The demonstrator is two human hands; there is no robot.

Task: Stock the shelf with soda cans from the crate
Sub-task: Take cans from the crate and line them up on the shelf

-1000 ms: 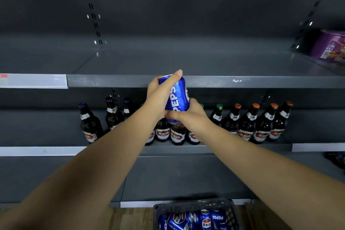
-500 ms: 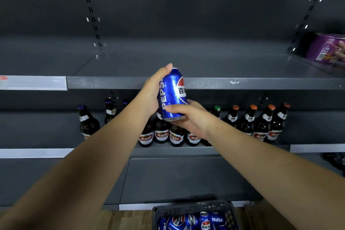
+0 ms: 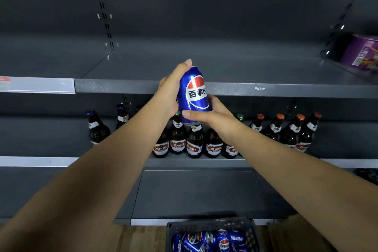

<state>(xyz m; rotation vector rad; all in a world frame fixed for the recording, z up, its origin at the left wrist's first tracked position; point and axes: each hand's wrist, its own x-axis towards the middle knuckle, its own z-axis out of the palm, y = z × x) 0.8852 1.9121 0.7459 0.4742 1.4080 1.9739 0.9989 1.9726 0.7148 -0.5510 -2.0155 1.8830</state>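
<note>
A blue soda can (image 3: pixel 194 94) with a red, white and blue logo is held upright in front of the edge of the grey shelf (image 3: pixel 235 88). My left hand (image 3: pixel 169 92) grips its left side, the thumb reaching up past the can's top. My right hand (image 3: pixel 210 116) grips its lower part, thumb across the front near the base. At the bottom of the view, a dark plastic crate (image 3: pixel 210 227) on the wooden floor holds several more blue cans (image 3: pixel 212 241).
A row of brown beer bottles (image 3: pixel 194 143) stands on the shelf below, partly behind my arms. A purple package (image 3: pixel 362 53) lies at the right end of the upper shelf. Slotted uprights run up the back panel.
The can has been turned in my hands, so the round logo now faces me instead of the lettering. It sits slightly higher against the shelf edge.
</note>
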